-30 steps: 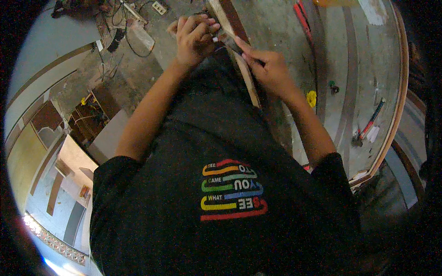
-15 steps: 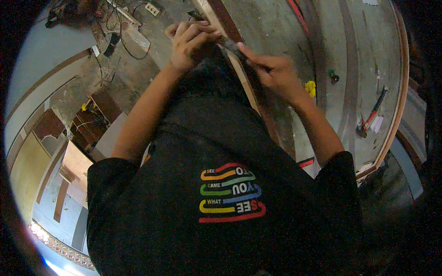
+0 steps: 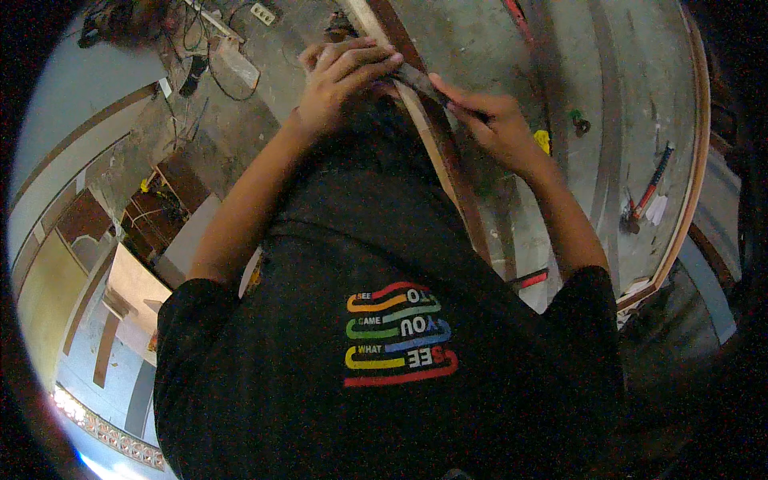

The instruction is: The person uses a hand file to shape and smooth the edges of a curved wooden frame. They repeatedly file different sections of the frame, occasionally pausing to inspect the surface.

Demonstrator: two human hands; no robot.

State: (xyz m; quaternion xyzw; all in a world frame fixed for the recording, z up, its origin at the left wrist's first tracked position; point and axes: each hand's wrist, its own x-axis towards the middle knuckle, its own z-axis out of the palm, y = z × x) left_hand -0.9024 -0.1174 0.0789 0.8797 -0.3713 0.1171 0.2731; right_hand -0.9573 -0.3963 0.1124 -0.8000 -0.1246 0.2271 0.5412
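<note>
A long wooden panel with a pale bare edge [image 3: 422,120] and a brown face runs diagonally in front of me. Across that edge lies a flat, grey, file-like tool [image 3: 418,78]. My right hand [image 3: 498,128] is closed round its near right end, with thumb and forefinger along it. The fingers of my left hand [image 3: 340,84] are bent over the tool's other end, at the panel's edge. The left fingertips partly hide that end, so its exact shape does not show.
To the right, on a grey surface, are a hammer [image 3: 654,182] with a red and black handle, a yellow item [image 3: 543,142] and a small dark green item [image 3: 580,122]. A socket strip [image 3: 262,14] and cables lie at upper left. An open brown cabinet [image 3: 154,220] stands left.
Both hands and the tool have shifted slightly to the right. The grip of each hand looks the same.
</note>
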